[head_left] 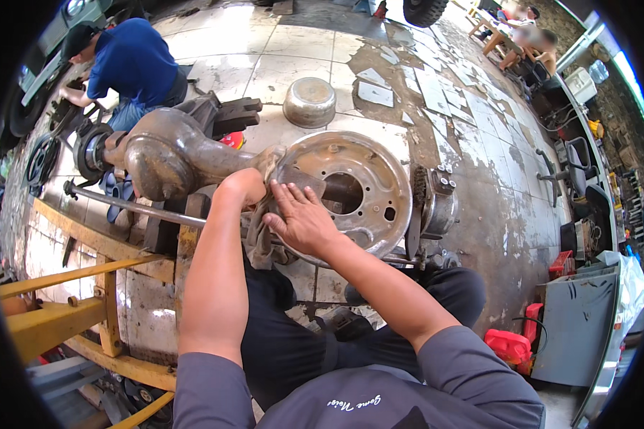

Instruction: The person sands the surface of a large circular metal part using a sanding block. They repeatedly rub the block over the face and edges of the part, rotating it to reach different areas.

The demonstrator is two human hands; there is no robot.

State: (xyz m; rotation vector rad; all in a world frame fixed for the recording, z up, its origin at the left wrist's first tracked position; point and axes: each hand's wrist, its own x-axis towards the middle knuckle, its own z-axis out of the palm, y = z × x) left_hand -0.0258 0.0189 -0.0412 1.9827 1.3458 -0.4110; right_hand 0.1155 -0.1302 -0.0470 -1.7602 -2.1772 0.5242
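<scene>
A large round metal brake backing plate point(386, 182) stands in front of me, with a wide centre hole and small bolt holes around it. It sits at the end of a greasy axle housing point(166, 154) reaching to the left. My left hand point(242, 189) is bent at the plate's left edge, closed on a brown rag point(259, 239); its fingertips are mostly hidden. My right hand point(300, 218) lies flat with fingers stretched, pressing the rag and a flat brownish piece against the plate's left side.
A round metal drum point(310, 102) stands on the tiles beyond. A yellow steel frame point(107, 307) and a long rod point(139, 204) lie left. A hub-like part point(440, 204) is right of the plate. A co-worker in blue point(132, 64) crouches far left. Red cans point(509, 345) stand right.
</scene>
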